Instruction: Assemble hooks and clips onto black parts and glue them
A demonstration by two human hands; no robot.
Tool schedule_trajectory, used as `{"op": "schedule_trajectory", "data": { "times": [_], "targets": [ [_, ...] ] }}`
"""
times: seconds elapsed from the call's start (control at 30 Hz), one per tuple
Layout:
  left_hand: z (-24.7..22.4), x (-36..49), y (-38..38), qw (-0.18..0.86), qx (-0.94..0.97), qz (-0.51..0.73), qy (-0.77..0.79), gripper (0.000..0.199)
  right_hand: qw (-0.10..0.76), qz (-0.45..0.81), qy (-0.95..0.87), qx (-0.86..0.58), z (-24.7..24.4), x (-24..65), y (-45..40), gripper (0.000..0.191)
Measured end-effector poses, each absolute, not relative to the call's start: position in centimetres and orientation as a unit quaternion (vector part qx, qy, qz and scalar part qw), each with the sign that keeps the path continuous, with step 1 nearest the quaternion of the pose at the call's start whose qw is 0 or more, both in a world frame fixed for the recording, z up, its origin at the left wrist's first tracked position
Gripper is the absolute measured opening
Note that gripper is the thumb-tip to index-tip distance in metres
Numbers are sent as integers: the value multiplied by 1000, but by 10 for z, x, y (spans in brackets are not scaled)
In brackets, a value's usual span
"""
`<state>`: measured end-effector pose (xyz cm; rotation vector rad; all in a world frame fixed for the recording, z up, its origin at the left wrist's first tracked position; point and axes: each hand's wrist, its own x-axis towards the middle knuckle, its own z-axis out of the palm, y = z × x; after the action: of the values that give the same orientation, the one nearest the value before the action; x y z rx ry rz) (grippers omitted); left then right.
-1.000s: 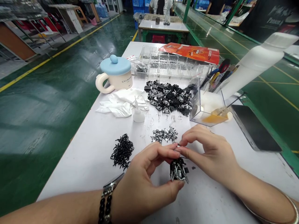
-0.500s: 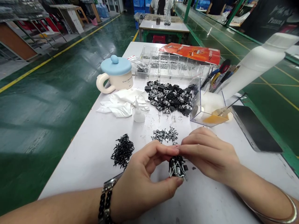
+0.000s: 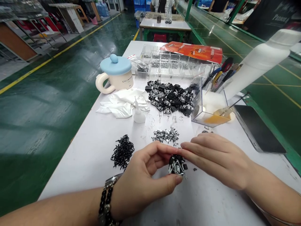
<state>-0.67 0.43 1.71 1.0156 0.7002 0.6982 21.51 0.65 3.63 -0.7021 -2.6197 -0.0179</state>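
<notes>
A small black and silver metal assembly (image 3: 177,165) is pinched between the thumb and fingers of my left hand (image 3: 148,179). My right hand (image 3: 218,157) reaches in from the right, fingers pressed together, its fingertips at the top edge of the assembly; whether they grip anything is hidden. Beyond the hands lies a small pile of silver metal pieces (image 3: 166,135). Short black curved pieces (image 3: 122,152) form a heap left of my left hand. A larger pile of black and silver assemblies (image 3: 171,96) is farther back.
On the table stand a lidded mug (image 3: 117,75), a white cloth (image 3: 122,103), a small dropper bottle (image 3: 139,114), a divided clear tray (image 3: 164,67) and a clear tool box (image 3: 210,117). A white bottle (image 3: 258,62) and a phone (image 3: 260,128) are at right.
My right hand has shifted slightly right, its fingers straighter and flatter. The left hand still holds the assembly, a touch farther left. The view has shifted slightly.
</notes>
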Motion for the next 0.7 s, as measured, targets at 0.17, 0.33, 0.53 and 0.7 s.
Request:
{"op": "schedule_trajectory", "data": {
  "times": [0.17, 0.33, 0.53, 0.7],
  "targets": [
    [19, -5, 5, 748, 483, 338, 305, 36, 277, 21, -919, -279, 34, 215, 8, 20],
    [23, -3, 3, 651, 566, 374, 341, 38, 438, 206, -784, -389, 36, 208, 7, 13],
    [20, -2, 1, 603, 600, 388, 353, 44, 445, 486, -623, -421, 32, 191, -4, 6],
    [20, -3, 2, 611, 586, 392, 360, 42, 434, 535, -582, -432, 24, 186, -4, 6]
  ]
}}
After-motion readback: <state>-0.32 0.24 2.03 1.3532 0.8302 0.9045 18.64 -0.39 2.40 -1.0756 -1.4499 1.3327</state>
